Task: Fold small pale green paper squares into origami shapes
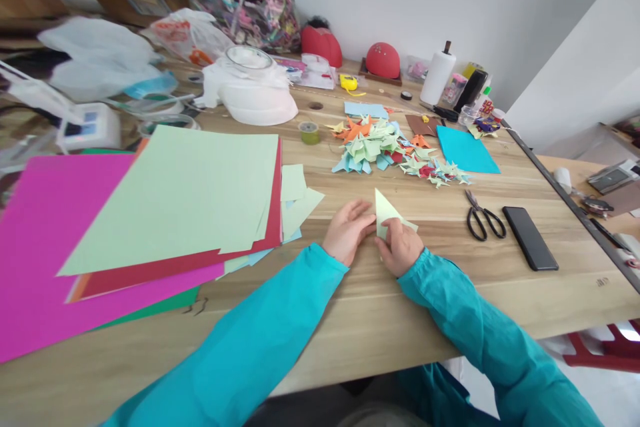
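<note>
A pale green sheet of folded paper (384, 205), with a tall pointed corner, lies on the wooden table in front of me. My right hand (399, 247) is closed over its lower part, thumb and fingers pressed on the paper. A small pale tip sticks out to the right of these fingers. My left hand (349, 230) rests at the paper's left edge, its fingers stretched out and the fingertips touching or very close to it. Behind the hands lies a heap of folded paper pieces (373, 145) in green, orange, blue and red.
Large coloured sheets (175, 187) are stacked at left, with smaller green pieces (303, 210) beside them. Black-handled scissors (484, 217) and a phone (530, 238) lie at right. A turquoise sheet (467, 149), a tape roll (309, 133) and a white cap (257, 99) stand farther back.
</note>
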The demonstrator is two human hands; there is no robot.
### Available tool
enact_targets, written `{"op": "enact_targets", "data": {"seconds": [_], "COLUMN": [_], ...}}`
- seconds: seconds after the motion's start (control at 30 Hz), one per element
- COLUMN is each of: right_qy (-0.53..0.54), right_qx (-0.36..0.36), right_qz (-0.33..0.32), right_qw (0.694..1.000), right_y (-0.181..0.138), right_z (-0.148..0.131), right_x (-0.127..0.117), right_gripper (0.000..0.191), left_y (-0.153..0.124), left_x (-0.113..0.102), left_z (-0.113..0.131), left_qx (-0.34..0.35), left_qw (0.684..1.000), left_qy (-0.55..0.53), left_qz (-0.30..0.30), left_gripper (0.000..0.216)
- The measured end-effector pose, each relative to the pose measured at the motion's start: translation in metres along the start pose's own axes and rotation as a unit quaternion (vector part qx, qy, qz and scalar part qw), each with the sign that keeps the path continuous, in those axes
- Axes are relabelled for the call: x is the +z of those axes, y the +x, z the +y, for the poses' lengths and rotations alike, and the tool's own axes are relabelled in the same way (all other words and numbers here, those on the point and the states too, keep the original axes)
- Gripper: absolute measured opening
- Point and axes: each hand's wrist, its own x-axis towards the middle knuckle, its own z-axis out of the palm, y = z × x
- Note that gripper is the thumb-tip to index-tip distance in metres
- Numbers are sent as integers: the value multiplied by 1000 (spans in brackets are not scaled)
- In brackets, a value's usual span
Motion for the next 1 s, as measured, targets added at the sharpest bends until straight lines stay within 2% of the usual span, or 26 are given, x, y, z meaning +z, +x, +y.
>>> {"op": "enact_targets", "data": {"seconds": [0.1,0.17,0.23,0.33,0.43,0.5,0.57,0.63,0.67,0.7,0.73,0.8,0.87,1.0], "right_qy": [45,54,39,-25,-82,-94,-93,-91,-90,-86,-79,-63,-48,-47], "right_qx": [-4,-6,-13,-47,-94,-130,-151,-148,-144,-144,-149,-156,-161,-171], "right_qz": [10,17,41,93,131,158,193,226,235,244,250,252,247,237], "right_qw": [999,998,998,994,983,974,965,959,957,955,954,953,954,955], "right_y": [-1,-2,-2,-2,0,2,5,7,8,9,10,10,10,10], "right_z": [1,1,0,-2,-3,0,5,12,15,19,22,28,30,29], "right_x": [1,1,-2,-10,-17,-19,-21,-22,-23,-23,-24,-26,-27,-27], "right_gripper": [17,18,21,26,19,11,10,12,13,14,14,15,16,13], "left_y": [0,1,2,2,0,-2,-4,-5,-5,-6,-6,-7,-6,-4], "left_x": [-1,-3,-5,-4,-2,-1,-2,-7,-9,-13,-16,-21,-23,-23], "left_z": [-1,-1,1,6,9,9,9,9,10,11,13,14,13,9], "left_qx": [-5,-4,-5,-1,-5,-11,12,111,191,280,362,469,518,564], "left_qw": [994,989,993,998,990,993,997,983,955,909,856,754,682,609], "left_qy": [45,100,98,-27,-106,-92,-30,88,164,247,327,454,516,558], "left_qz": [-97,-112,-61,54,93,73,67,117,158,188,169,75,21,-16], "left_gripper": [19,14,17,15,25,28,27,23,20,17,14,8,10,14]}}
